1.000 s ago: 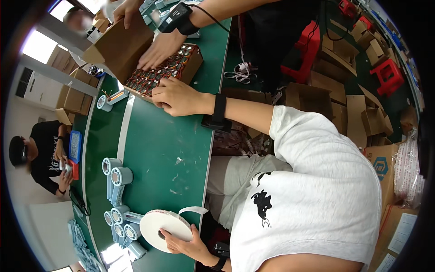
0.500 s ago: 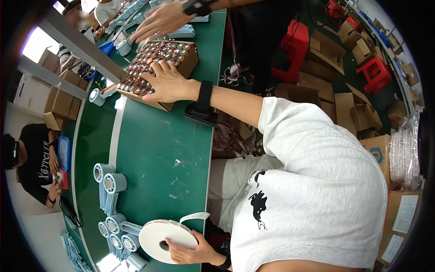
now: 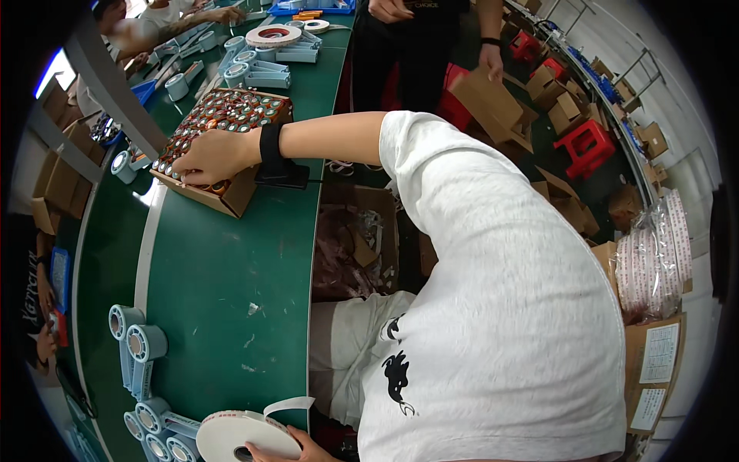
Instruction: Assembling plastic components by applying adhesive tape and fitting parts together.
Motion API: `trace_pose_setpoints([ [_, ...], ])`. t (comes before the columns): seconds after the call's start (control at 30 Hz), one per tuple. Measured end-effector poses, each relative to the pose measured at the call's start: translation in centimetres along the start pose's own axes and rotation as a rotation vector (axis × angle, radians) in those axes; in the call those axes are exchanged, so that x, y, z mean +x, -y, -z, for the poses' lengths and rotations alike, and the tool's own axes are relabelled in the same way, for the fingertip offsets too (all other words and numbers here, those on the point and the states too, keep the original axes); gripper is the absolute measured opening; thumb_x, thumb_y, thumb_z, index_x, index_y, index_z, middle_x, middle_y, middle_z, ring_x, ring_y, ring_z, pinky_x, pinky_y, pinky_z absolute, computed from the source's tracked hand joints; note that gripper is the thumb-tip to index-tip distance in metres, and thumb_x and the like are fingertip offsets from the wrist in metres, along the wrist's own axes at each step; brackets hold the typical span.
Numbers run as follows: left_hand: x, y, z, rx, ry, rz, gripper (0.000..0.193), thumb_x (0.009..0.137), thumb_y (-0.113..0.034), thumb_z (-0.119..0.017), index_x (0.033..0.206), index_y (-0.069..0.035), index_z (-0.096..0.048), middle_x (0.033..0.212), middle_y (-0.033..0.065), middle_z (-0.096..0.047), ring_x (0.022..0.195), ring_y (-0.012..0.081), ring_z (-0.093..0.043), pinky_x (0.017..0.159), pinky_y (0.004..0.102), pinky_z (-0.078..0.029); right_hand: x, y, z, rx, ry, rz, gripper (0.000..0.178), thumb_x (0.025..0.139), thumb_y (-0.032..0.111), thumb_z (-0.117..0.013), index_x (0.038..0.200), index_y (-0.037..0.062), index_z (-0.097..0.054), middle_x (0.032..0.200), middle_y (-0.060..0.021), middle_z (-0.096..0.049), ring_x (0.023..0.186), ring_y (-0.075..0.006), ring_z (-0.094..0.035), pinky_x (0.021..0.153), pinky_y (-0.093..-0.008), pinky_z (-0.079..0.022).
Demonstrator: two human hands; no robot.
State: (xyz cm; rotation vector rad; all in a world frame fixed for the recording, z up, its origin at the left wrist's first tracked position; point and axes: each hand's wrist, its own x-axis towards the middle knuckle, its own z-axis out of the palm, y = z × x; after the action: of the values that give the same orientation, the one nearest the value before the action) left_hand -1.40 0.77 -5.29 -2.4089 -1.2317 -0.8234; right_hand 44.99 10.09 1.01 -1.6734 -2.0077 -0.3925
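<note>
Open cardboard box (image 3: 245, 192): on the green worktable (image 3: 231, 289), at the far end from the tape roll, near the metal post (image 3: 123, 92). Filled with upright round components (image 3: 231, 112) with metal tops, packed close, red-orange wiring between them.

Right hand (image 3: 217, 157): over the near side of the box, palm down, fingers bent and drawn together, tips down at the components. Cannot tell whether it grips one. Black wristband (image 3: 271, 145) on this wrist.

Left hand (image 3: 296, 448): at the lower edge of view, partly cut off. Part-closed on the white tape roll (image 3: 231, 431), fingers across its face beside the core. Roll is tilted, face up; a loose tape end (image 3: 289, 403) stands off its rim.

Light-blue plastic housings (image 3: 146, 343), round heads with flat handles, lie grouped just beside the roll. More blue housings (image 3: 268, 75) lie beyond the box; a second tape roll (image 3: 273, 35) lies near them.

Under the table edge: carton (image 3: 391, 231) with crumpled clear film (image 3: 371, 231). Past the table, a standing co-worker (image 3: 408, 46) with one hand at a cardboard piece (image 3: 489, 104); red stool (image 3: 585, 146) farther off.
</note>
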Motion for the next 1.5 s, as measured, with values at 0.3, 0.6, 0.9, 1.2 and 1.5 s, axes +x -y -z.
trace_pose_setpoints([
  [0.3, 0.3, -0.8, 0.3, 0.016, -0.013, 0.045, 0.059, 0.074, -0.038, -0.063, 0.119, -0.004, -0.050, 0.115, 0.0099, -0.055, 0.101, 0.0271, -0.051, 0.086, 0.0431, -0.037, 0.3, 0.1, 0.8, 0.346, -0.251, 0.065, 0.009, 0.069, 0.003, -0.057, 0.074, 0.0062, -0.051, 0.056, -0.0056, -0.052, 0.051, -0.0191, -0.056, 0.048, -0.0267, -0.041],
  [0.6, 0.1, -1.4, 0.1, -0.029, -0.057, 0.056, 0.054, 0.071, -0.029, -0.066, 0.116, -0.003, -0.053, 0.113, 0.0064, -0.058, 0.098, 0.0266, -0.053, 0.088, 0.0419, -0.037, 2.8, 1.1, 4.9, 0.247, -0.365, 0.060, 0.012, 0.069, 0.003, -0.061, 0.075, 0.0056, -0.051, 0.055, -0.0019, -0.049, 0.048, -0.0099, -0.053, 0.047, -0.0222, -0.040],
  [0.9, -0.1, -0.9, 0.1, 0.030, -0.066, 0.091, 0.054, 0.070, -0.028, -0.065, 0.116, -0.004, -0.053, 0.113, 0.0065, -0.058, 0.097, 0.0266, -0.053, 0.090, 0.0405, -0.036, 10.5, 5.9, 10.0, 0.509, -0.644, 0.278, 0.009, 0.068, 0.004, -0.063, 0.072, 0.0048, -0.055, 0.062, 0.0006, -0.055, 0.055, -0.0050, -0.054, 0.050, -0.0190, -0.043],
  [1.2, -0.7, -1.0, -0.4, 0.021, -0.010, 0.111, 0.057, 0.070, -0.030, -0.066, 0.117, -0.002, -0.052, 0.112, 0.0091, -0.057, 0.100, 0.0282, -0.052, 0.091, 0.0437, -0.034, 4.8, 10.2, -3.0, 0.838, -0.249, -0.044, 0.011, 0.067, 0.003, -0.060, 0.071, 0.0035, -0.050, 0.053, 0.0002, -0.049, 0.049, -0.0065, -0.047, 0.048, -0.0226, -0.038],
  [1.5, -0.2, -1.1, 0.8, -0.033, -0.109, 0.112, 0.061, 0.073, -0.043, -0.065, 0.117, -0.004, -0.052, 0.116, 0.0097, -0.054, 0.108, 0.0283, -0.047, 0.093, 0.0445, -0.033, 3.3, 7.4, -9.8, 0.443, -0.306, -0.185, 0.011, 0.072, 0.014, -0.060, 0.077, 0.0062, -0.054, 0.061, -0.0052, -0.056, 0.060, -0.0201, -0.058, 0.056, -0.0341, -0.045],
])
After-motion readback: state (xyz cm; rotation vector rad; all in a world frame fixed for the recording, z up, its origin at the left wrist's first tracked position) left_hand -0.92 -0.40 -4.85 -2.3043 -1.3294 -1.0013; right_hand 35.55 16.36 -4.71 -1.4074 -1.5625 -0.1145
